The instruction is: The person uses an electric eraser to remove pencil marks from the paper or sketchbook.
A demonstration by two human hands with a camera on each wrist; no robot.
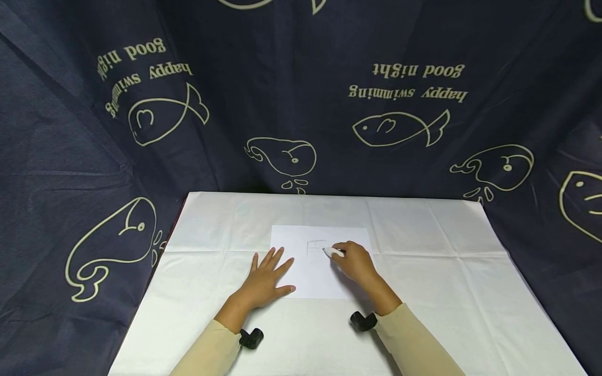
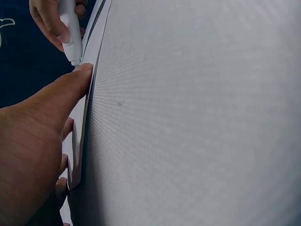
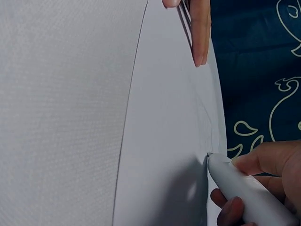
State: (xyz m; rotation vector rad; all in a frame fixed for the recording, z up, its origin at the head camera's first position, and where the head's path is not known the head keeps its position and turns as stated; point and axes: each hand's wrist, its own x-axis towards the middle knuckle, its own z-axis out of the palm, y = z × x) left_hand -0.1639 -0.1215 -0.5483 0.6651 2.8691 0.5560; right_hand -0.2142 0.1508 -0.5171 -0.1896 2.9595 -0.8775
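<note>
A sheet of white paper (image 1: pixel 315 284) lies on the white-covered table. Flat on its left part, the spread left hand (image 1: pixel 264 282) rests with fingers straight, the thumb near the paper's front edge. The right hand (image 1: pixel 355 263) holds a thick white pen-shaped tool (image 1: pixel 331 252) between thumb and fingers. In the right wrist view, the tilted tool (image 3: pixel 249 193) has its narrow tip at the paper's surface. Thin faint lines (image 1: pixel 316 244) with corners mark the upper middle of the sheet, left of the tip. The tool's exact kind cannot be told.
Creased white cloth (image 1: pixel 423 292) covers the table on both sides of the paper. Behind the table hangs a dark blue curtain (image 1: pixel 329 62) with fish and whale outlines. Each wrist wears a small black device, such as the right one (image 1: pixel 363 321).
</note>
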